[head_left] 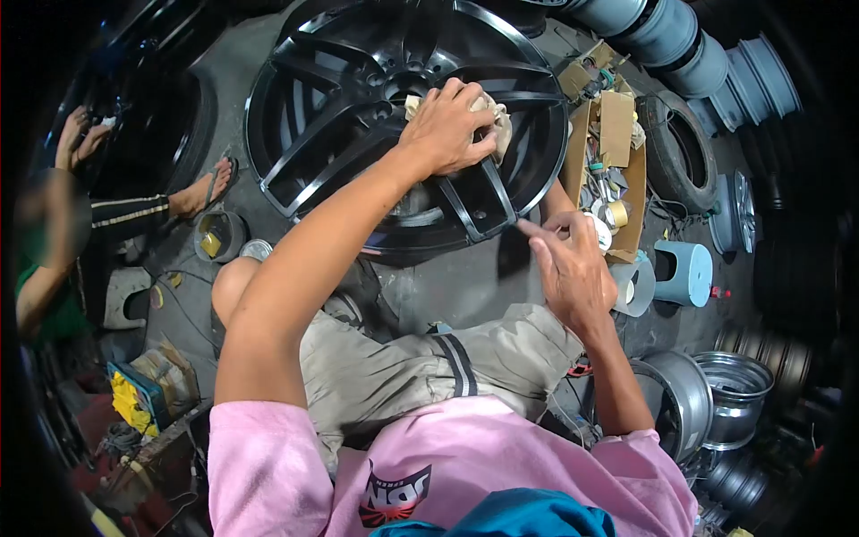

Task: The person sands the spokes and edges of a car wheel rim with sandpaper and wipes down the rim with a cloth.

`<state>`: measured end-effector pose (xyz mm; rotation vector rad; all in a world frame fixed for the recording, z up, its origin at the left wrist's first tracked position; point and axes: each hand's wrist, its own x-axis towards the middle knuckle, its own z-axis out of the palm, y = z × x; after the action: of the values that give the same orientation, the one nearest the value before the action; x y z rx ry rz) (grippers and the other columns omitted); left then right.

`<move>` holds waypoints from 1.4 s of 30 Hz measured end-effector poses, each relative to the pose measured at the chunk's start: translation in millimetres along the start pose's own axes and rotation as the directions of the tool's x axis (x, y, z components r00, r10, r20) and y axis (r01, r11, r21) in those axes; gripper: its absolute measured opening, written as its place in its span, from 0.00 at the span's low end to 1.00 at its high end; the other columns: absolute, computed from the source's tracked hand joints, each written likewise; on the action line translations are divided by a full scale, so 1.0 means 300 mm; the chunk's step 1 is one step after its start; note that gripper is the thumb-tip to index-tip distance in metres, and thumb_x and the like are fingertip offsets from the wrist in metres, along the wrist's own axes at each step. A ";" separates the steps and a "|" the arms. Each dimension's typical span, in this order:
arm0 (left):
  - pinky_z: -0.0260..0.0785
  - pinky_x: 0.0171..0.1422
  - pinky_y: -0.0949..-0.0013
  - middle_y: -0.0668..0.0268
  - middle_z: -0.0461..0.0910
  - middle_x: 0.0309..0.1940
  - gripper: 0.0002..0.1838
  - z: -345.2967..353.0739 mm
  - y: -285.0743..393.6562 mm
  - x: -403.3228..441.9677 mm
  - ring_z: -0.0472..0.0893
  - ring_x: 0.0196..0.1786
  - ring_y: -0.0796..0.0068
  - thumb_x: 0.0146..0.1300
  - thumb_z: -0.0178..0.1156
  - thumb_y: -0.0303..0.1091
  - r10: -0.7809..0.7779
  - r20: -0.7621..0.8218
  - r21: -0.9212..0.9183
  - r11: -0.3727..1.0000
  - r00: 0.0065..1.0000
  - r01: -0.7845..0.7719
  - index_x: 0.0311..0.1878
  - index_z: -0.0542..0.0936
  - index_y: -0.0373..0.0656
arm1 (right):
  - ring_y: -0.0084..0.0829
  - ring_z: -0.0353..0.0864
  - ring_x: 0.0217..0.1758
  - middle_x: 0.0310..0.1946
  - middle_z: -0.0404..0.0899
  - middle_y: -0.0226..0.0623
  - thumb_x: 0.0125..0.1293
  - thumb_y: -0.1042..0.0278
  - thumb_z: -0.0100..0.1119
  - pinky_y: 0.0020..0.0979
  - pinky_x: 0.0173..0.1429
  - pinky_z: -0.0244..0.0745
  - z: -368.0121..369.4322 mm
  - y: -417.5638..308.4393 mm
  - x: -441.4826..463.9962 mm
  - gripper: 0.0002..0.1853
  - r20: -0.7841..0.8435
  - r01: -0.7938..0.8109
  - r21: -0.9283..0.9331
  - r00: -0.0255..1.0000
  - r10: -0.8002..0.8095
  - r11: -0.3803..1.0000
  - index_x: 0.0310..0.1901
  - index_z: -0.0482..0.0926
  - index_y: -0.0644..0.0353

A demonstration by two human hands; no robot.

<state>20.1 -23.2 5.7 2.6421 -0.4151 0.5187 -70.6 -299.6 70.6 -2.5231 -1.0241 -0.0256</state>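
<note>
A glossy black multi-spoke car wheel [537, 80] lies face up before me. On its spokes, near the centre, my left hand [452, 130] grips a crumpled beige rag [503, 139] and presses it against the wheel. Beside the wheel's lower right edge is my right hand [573, 277], thumb and blurred index finger stretched out towards the rim. Its other fingers are partly curled, and I see nothing gripped in them. Close behind its knuckles shows a white round object [601, 234] that I cannot name.
Right of the wheel stand a cardboard box [637, 201] of tools and tape, a tyre [677, 152] and a light-blue stool [689, 273]. Silver rims [734, 389] sit lower right. At left, another person's hands [80, 139] are near a dark wheel; a bucket [221, 234] stands nearby.
</note>
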 end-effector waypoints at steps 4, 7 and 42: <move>0.69 0.66 0.47 0.50 0.75 0.68 0.17 0.002 -0.002 -0.007 0.72 0.67 0.48 0.65 0.66 0.49 0.031 -0.061 0.020 0.999 0.998 -0.030 0.48 0.88 0.48 | 0.39 0.75 0.50 0.46 0.79 0.35 0.66 0.69 0.71 0.43 0.55 0.70 0.106 0.010 0.029 0.21 -0.161 0.165 -0.066 0.972 -0.174 0.984 0.60 0.87 0.52; 0.69 0.66 0.47 0.48 0.75 0.68 0.17 -0.004 0.012 -0.003 0.72 0.67 0.47 0.65 0.66 0.48 0.025 -0.060 0.043 0.999 0.998 -0.023 0.49 0.88 0.48 | 0.39 0.76 0.53 0.51 0.79 0.33 0.64 0.69 0.73 0.42 0.56 0.70 0.165 0.017 -0.003 0.25 -0.212 0.194 -0.051 0.956 -0.201 0.980 0.64 0.85 0.51; 0.68 0.65 0.52 0.59 0.77 0.58 0.13 -0.020 0.036 -0.002 0.72 0.65 0.55 0.64 0.66 0.45 0.027 -0.077 -0.012 1.000 0.997 -0.028 0.44 0.86 0.46 | 0.41 0.77 0.54 0.53 0.78 0.38 0.58 0.73 0.74 0.42 0.56 0.72 0.189 -0.030 -0.047 0.33 -0.328 0.127 0.008 0.937 -0.117 0.992 0.67 0.82 0.51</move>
<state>13.8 -29.6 14.2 2.5975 -0.4303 0.6220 -94.6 -281.6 19.8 -2.3203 -1.0304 -0.4475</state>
